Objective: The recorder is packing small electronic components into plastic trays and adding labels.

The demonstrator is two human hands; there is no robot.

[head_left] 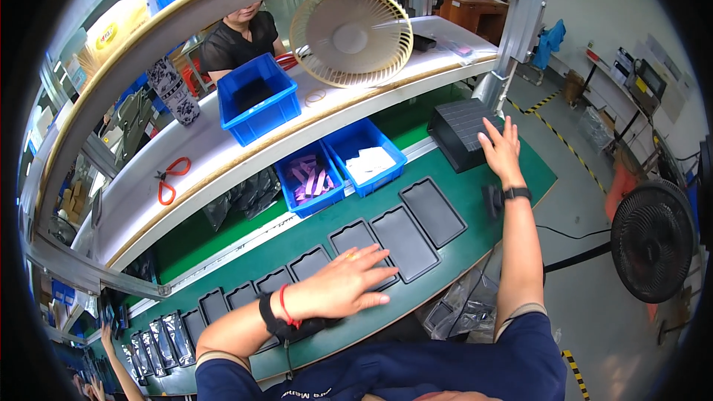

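In the head view, the right hand (502,152) is open, its fingers fanned out and pointing away from the body, at the right-hand side of a black ribbed stack of what look like nested plastic trays (466,130). The stack lies just to the left of that hand, on the green worktop (533,167); the right hand is much the nearer of the two. Whether the fingertips touch it is hard to tell from this steep, bent angle.

The left hand (349,276) is palm down with fingers spread, over the near end of a dark grey rectangular plastic tray (355,236). Its fingertips reach toward a larger dark grey tray (405,243) just to the right, and a third shallow grey tray (433,212) lies beyond that one. The long axes of all three slant from far left to near right, across the line of the left fingers.

Pale lettering crosses the chest of the navy-blue shirt (386,371), partly lost in the folds. A yellowish soft package (119,26) on the upper shelf bears a printed mark.
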